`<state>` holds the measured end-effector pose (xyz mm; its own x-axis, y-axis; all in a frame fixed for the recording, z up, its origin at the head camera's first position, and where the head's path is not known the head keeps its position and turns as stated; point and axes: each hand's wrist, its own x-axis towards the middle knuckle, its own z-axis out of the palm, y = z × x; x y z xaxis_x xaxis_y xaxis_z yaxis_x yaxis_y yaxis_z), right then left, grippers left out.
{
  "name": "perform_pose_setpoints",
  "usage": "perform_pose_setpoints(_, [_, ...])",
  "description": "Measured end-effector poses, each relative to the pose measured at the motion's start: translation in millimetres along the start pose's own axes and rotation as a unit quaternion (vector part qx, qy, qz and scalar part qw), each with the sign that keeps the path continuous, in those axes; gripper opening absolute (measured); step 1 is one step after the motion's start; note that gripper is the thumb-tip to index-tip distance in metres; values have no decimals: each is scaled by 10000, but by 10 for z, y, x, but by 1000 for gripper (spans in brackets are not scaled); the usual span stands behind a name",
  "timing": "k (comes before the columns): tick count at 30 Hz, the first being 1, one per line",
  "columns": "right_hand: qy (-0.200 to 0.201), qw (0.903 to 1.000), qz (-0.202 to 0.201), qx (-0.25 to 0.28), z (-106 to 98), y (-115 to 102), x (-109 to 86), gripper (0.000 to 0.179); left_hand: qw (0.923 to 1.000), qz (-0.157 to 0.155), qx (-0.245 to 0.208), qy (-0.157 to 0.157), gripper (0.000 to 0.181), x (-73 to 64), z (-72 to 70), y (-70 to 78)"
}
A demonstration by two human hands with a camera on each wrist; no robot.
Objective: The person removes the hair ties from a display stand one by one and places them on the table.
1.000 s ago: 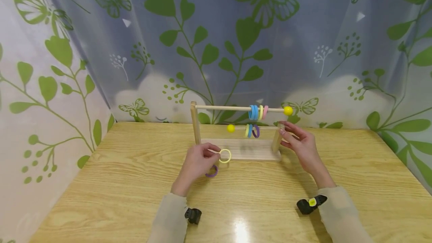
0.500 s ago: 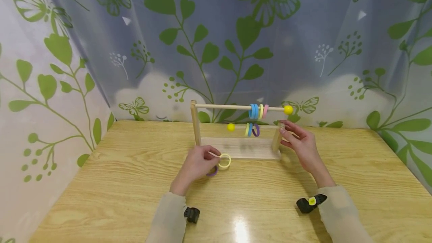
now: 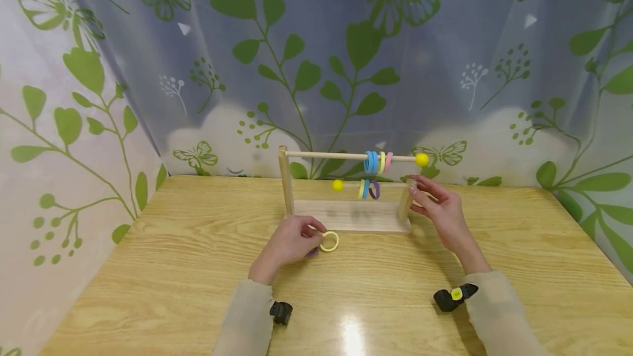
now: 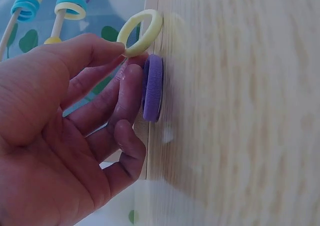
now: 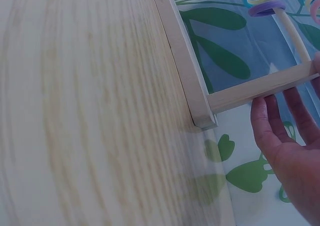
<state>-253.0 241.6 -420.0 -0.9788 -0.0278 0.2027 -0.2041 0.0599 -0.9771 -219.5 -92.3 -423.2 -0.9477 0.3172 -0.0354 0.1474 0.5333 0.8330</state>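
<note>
My left hand (image 3: 292, 240) pinches a pale yellow hair tie (image 4: 156, 26) between thumb and index finger, low in front of the wooden stand (image 3: 351, 217). A purple hair tie (image 4: 153, 88) stands on edge on the table, close to the fingers; the left hand partly hides it in the head view. My right hand (image 3: 442, 212) grips the stand's short right post (image 5: 260, 87) near its top, thumb on the near side. On the upper rod (image 3: 326, 155) hang blue, yellow and pink hair ties. The lower rod carries yellow, blue and purple ones (image 3: 374, 190).
Yellow balls cap the free ends of the upper rod (image 3: 422, 160) and the lower rod (image 3: 338, 185). The tall left post (image 3: 286, 180) holds up the upper rod. Behind the wooden table (image 3: 198, 290) hangs a leaf-patterned curtain (image 3: 316, 43).
The left hand has lowered the yellow hair tie from in front of the stand's base toward the table, covering more of the purple one. The right hand stays on the post.
</note>
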Motion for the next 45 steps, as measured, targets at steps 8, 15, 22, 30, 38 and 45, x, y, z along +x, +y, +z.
perform_pose_setpoints(8, [14,10000,44,-81,2,18,-1,54,9997,119,134,-150,13,-13,10,4])
perform_pose_setpoints(15, [9,10000,33,-38,6,22,-11,55,9987,270,410,-145,14,-12,25,-6])
perform_pose_setpoints(22, [2,9999,-4,-127,13,13,-11,54,9982,312,514,-66,16,-14,5,-11])
perform_pose_setpoints(30, [-11,10000,-43,-66,4,26,-14,54,9992,326,218,31,16,-14,-1,-4])
perform_pose_setpoints(38, [-34,10000,-34,27,2,27,-13,55,9941,704,85,821,17,9,37,62])
perform_pose_setpoints(45, [10,10000,-21,-5,2,-3,-4,55,9827,1161,-211,1427,16,59,105,166])
